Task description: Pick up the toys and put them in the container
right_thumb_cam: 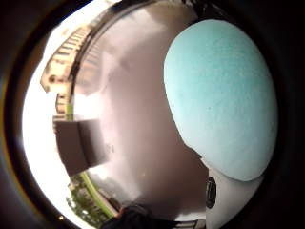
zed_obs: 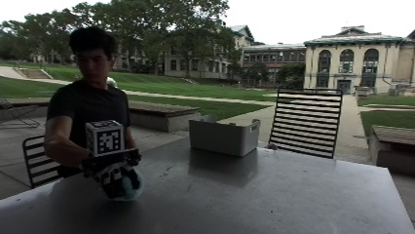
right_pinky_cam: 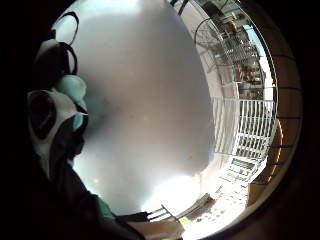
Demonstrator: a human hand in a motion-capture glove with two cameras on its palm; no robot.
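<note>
Low at the near left of the table [zed_obs: 259, 195], the gloved right hand [zed_obs: 111, 168] curls its fingers around a pale blue ball [zed_obs: 131, 187] (its underside touching the tabletop). Farther right, the grey container [zed_obs: 223, 136] stands well apart, before a slatted chair [zed_obs: 306, 122].
</note>
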